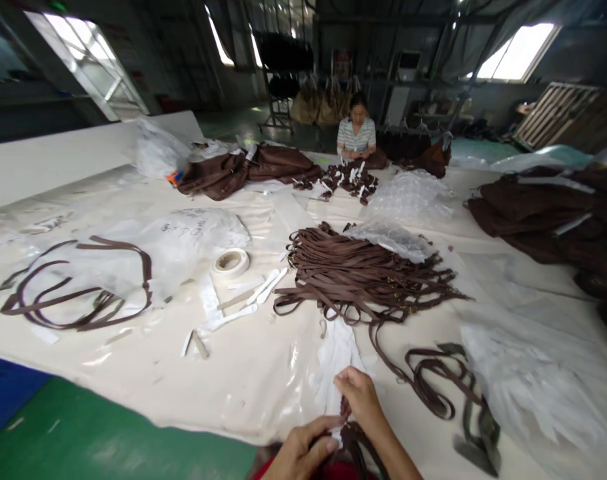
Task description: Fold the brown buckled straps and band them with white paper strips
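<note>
At the near table edge, my left hand [303,448] is closed, thumb and fingers pinching a brown strap [356,448] with a bit of white beside it. Just above and to the right, my right hand [360,397] is closed too, fingertips together on a dark brown end of the strap. The strap's loops hang down by my right wrist. White thin sheets [336,353] lie flat beyond my hands. Farther on is a large pile of brown straps [353,270] with small brass-coloured metal parts. More straps [428,393] trail off to the right.
Left of the pile are a roll of white tape [230,263] and slim white pieces [258,297]. Loose brown straps [146,263] curl at left. Clear plastic bags [538,380] lie at right. Brown bags [283,163] and a co-worker [356,133] are at the far side.
</note>
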A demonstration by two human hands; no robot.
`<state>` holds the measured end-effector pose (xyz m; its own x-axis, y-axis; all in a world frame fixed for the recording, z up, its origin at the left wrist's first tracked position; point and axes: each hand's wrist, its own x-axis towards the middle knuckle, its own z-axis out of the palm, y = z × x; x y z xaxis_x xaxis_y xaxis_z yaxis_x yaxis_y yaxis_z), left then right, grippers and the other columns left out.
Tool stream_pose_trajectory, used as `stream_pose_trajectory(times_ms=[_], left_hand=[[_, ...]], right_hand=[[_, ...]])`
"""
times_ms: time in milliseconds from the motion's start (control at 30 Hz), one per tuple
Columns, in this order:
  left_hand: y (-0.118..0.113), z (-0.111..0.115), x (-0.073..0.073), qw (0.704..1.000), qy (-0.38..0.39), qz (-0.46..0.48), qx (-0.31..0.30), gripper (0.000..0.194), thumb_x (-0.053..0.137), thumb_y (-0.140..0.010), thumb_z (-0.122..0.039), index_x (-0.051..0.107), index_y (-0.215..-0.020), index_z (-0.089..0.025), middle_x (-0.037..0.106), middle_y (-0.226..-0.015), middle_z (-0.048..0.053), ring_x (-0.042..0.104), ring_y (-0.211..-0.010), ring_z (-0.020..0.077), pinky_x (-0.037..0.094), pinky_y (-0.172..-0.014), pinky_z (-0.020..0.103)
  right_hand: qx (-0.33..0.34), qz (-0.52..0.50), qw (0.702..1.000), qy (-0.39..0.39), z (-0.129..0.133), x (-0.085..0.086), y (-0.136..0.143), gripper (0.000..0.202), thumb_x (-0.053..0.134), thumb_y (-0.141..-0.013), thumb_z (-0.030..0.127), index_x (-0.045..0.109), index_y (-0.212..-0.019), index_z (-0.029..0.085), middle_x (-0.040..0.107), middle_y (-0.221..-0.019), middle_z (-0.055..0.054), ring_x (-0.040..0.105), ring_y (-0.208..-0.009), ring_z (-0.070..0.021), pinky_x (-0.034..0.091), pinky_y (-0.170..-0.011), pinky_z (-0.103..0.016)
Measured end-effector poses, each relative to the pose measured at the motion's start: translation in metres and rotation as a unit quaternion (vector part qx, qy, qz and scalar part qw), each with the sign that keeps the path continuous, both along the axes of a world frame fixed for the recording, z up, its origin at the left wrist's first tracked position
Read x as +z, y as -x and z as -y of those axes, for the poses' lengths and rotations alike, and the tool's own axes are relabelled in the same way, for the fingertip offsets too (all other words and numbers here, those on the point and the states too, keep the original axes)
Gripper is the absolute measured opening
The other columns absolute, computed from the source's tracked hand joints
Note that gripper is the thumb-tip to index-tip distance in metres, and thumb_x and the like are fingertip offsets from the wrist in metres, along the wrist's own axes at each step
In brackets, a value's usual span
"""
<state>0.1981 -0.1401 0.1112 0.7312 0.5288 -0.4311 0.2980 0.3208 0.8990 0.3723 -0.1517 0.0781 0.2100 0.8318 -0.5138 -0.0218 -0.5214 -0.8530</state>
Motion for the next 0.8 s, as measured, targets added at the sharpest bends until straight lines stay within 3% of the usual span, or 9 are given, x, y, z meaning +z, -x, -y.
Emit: stream_pose_trajectory(times_ms=[67, 133, 200, 367, 467, 533, 667, 733, 800], left_hand=[[0.001, -0.006, 0.008, 1.000, -0.004, -0.025, -0.008, 0.045, 0.055, -0.090, -0.057, 0.074, -0.111, -0.023, 0.071, -0.100, 0.005, 0.060, -0.105, 0.0272, 0.042, -0.101, 0.036], [0.004, -0.019, 0.012, 0.999, 0.018, -0.041, -0.014, 0.046, 0.054, -0.090, -0.057, 0.075, -0.113, -0.022, 0.073, -0.097, 0.006, 0.062, -0.105, 0.0288, 0.043, -0.103, 0.040], [0.008, -0.039, 0.014, 0.999, 0.024, -0.046, 0.009, 0.049, 0.055, -0.090, -0.058, 0.072, -0.119, -0.022, 0.075, -0.101, 0.006, 0.062, -0.109, 0.0298, 0.043, -0.106, 0.044], [0.010, -0.106, 0.021, 0.975, -0.052, 0.012, 0.216, 0.062, 0.048, -0.093, -0.058, 0.046, -0.146, -0.027, 0.056, -0.145, 0.009, 0.046, -0.138, 0.0277, 0.034, -0.117, 0.047], [0.014, -0.139, 0.015, 0.974, -0.065, -0.051, 0.211, 0.062, 0.056, -0.089, -0.057, 0.052, -0.139, -0.022, 0.060, -0.140, 0.011, 0.051, -0.135, 0.0297, 0.033, -0.117, 0.050], [0.019, -0.150, 0.002, 0.980, -0.048, -0.108, 0.161, 0.058, 0.063, -0.083, -0.059, 0.063, -0.124, -0.018, 0.070, -0.125, 0.013, 0.059, -0.125, 0.0317, 0.038, -0.114, 0.051], [0.028, -0.144, -0.026, 0.986, -0.012, -0.146, 0.081, 0.055, 0.064, -0.078, -0.062, 0.067, -0.109, -0.016, 0.077, -0.107, 0.013, 0.070, -0.106, 0.0312, 0.051, -0.102, 0.047], [0.027, -0.137, -0.035, 0.986, -0.021, -0.158, 0.040, 0.054, 0.063, -0.077, -0.063, 0.068, -0.106, -0.018, 0.077, -0.105, 0.012, 0.071, -0.104, 0.0305, 0.053, -0.099, 0.045], [0.024, -0.130, -0.040, 0.984, -0.049, -0.172, 0.012, 0.051, 0.062, -0.077, -0.062, 0.068, -0.106, -0.020, 0.078, -0.104, 0.010, 0.071, -0.104, 0.0295, 0.054, -0.098, 0.042]], right_hand=[[0.025, -0.006, 1.000, 0.015, -0.007, 0.022, -0.002, 0.038, 0.056, -0.089, 0.051, 0.055, -0.071, 0.018, 0.051, -0.051, 0.003, 0.055, -0.049, -0.0146, 0.043, -0.046, -0.025], [0.015, -0.016, 1.000, 0.008, -0.022, 0.039, -0.004, 0.029, 0.058, -0.094, 0.043, 0.065, -0.092, 0.015, 0.067, -0.082, -0.002, 0.065, -0.073, -0.0179, 0.055, -0.064, -0.030], [-0.010, -0.022, 1.000, -0.014, -0.051, 0.057, -0.008, 0.030, 0.060, -0.096, 0.039, 0.063, -0.116, 0.016, 0.065, -0.114, -0.006, 0.065, -0.096, -0.0210, 0.057, -0.082, -0.038], [-0.098, -0.020, 0.989, -0.112, -0.162, 0.132, -0.078, 0.028, 0.054, -0.097, 0.046, 0.061, -0.110, 0.021, 0.070, -0.097, -0.001, 0.068, -0.084, -0.0142, 0.057, -0.073, -0.026], [-0.245, 0.000, 0.893, -0.377, -0.194, 0.185, -0.153, 0.026, 0.053, -0.096, 0.036, 0.052, -0.118, 0.022, 0.069, -0.109, -0.003, 0.069, -0.094, -0.0112, 0.057, -0.082, -0.027], [-0.272, 0.071, 0.853, -0.439, -0.179, 0.198, -0.191, 0.027, 0.061, -0.091, 0.033, 0.055, -0.114, 0.022, 0.069, -0.108, -0.002, 0.069, -0.093, -0.0122, 0.056, -0.082, -0.029], [-0.234, 0.272, 0.898, -0.255, -0.085, 0.154, -0.208, 0.030, 0.064, -0.087, 0.047, 0.065, -0.097, 0.019, 0.071, -0.081, -0.002, 0.066, -0.070, -0.0121, 0.056, -0.073, -0.028], [-0.134, 0.356, 0.921, -0.086, -0.036, 0.116, -0.198, 0.032, 0.054, -0.093, 0.048, 0.066, -0.099, 0.019, 0.072, -0.083, -0.005, 0.067, -0.076, -0.0159, 0.056, -0.074, -0.031], [-0.035, 0.415, 0.909, 0.009, 0.000, 0.084, -0.190, 0.027, 0.055, -0.091, 0.044, 0.068, -0.099, 0.022, 0.073, -0.087, -0.008, 0.068, -0.083, -0.0208, 0.054, -0.075, -0.035]])
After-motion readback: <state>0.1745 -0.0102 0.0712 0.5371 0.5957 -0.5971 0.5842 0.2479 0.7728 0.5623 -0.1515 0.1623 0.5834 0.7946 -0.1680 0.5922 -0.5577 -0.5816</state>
